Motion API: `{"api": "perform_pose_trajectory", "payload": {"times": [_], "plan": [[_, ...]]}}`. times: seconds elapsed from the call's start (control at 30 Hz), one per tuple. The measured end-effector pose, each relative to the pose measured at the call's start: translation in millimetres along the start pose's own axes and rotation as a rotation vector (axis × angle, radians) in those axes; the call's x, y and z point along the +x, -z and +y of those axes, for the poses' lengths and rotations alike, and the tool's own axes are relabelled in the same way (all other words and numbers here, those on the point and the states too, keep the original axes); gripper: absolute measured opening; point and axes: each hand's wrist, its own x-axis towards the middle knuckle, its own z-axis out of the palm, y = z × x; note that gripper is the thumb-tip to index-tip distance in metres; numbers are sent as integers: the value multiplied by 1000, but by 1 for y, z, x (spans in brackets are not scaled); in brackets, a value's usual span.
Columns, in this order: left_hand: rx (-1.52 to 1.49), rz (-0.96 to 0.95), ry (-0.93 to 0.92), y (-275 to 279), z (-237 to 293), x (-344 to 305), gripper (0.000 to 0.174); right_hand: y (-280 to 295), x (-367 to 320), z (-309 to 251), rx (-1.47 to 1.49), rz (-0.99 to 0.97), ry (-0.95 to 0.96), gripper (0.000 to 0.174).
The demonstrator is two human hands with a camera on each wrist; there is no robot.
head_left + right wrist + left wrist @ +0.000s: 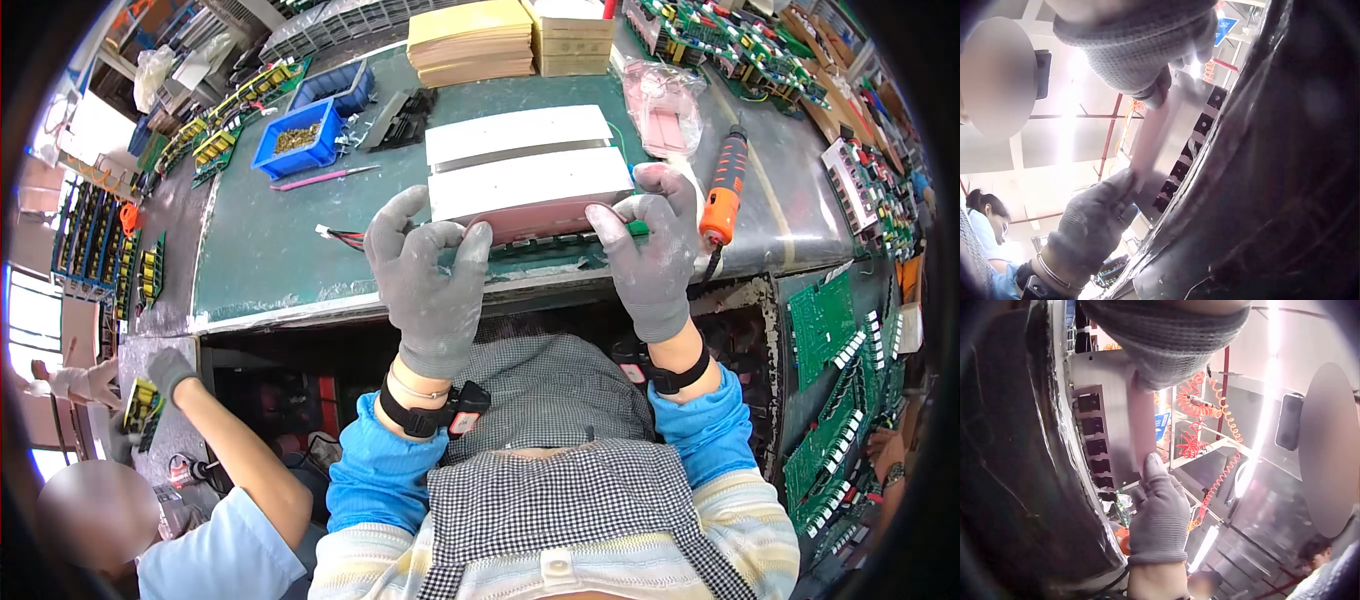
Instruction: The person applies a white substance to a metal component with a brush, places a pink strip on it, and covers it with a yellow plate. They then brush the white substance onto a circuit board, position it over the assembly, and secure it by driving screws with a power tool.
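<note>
Left hand (430,280), grey glove: at the near edge of the green mat (270,240), fingers curled, pinching the left corner of the metal panel (530,185).
Right hand (650,262), grey glove: same near edge of the mat, fingers curled, pinching the panel's right corner; fingertip pressed on the pink front edge in the wrist views.
Panel itself: white top, pink front edge, row of black blocks along one side in the wrist views; held across the mat's near edge, between both hands.
Red and black wires (340,237): on the mat near its near edge, left of centre.
Orange screwdriver (722,190): just off the mat's right edge.
Second white panel (518,135): mid-mat.
Pink pen (320,178): left half of the mat.
Blue bin (300,135) of brass bits: far left corner of the mat.
Pink bag (665,100): far right corner of the mat.
Cardboard stacks (470,40): far edge of the mat.
</note>
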Motion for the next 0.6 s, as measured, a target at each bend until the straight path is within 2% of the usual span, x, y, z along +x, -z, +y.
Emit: {"api": "perform_pose_trajectory", "payload": {"times": [0.23,0.43,0.53,0.6], "plan": [[37,11,-20,-8,-2,3,25,-6,2,5,1,10,-50,29],[-86,42,92,-10,-3,2,36,-5,3,10,3,51,-115,41],[-113,16,96,-9,-5,3,36,-5,4,10,45,26,-187,45],[-122,12,92,-8,-5,5,37,-4,5,11,40,16,-171,43]]}}
